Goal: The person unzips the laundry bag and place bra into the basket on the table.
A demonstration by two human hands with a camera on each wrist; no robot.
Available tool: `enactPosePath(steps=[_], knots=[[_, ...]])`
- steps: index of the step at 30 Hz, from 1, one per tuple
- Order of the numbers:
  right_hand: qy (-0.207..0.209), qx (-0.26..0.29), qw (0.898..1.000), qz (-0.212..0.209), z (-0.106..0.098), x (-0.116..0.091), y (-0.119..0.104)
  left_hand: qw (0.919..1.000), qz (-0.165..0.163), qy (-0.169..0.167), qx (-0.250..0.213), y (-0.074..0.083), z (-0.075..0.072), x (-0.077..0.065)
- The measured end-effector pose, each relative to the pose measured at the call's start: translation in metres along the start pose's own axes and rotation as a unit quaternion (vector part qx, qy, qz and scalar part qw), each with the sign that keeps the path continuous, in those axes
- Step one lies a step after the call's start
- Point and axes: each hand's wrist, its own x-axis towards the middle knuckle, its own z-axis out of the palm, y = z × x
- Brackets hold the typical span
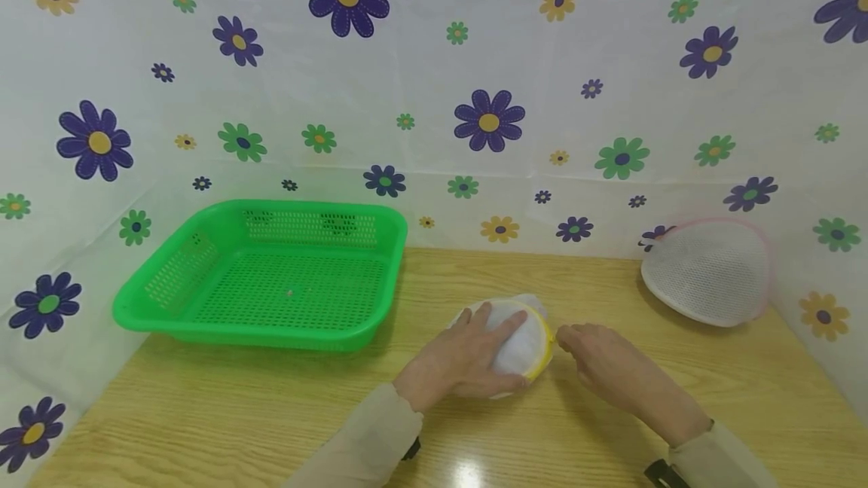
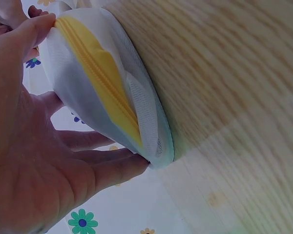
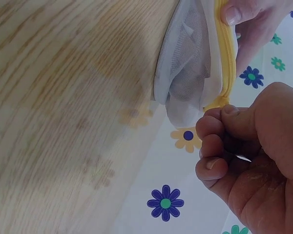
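A white mesh laundry bag [image 1: 521, 352] with a yellow zipper [image 2: 100, 70] rests on the wooden table, rounded and partly covered by my left hand [image 1: 471, 356]. That hand spreads over the bag and holds it, thumb at the zipper edge and fingers reaching across to the other side. At the bag's right end, my right hand [image 1: 603, 364] pinches the yellow zipper pull [image 3: 219, 103] between thumb and forefinger. Its other fingers curl in below. Loose grey-white mesh [image 3: 188, 73] shows beside the zipper in the right wrist view.
A green perforated plastic basket [image 1: 264, 333] stands at the back left of the wooden table [image 1: 271, 413]. Toward the back right, another white mesh bag with a pink edge [image 1: 708, 273] leans near the flowered sheet [image 1: 434, 74] hanging around the table.
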Motion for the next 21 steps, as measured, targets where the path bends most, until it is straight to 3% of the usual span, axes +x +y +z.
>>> enactPosePath(steps=[21], knots=[[0.006,0.009,1.000,-0.001,0.0023,-0.0044,-0.0018,1.0000,-0.002,-0.001,-0.008,-0.0006,0.0015,0.0011]])
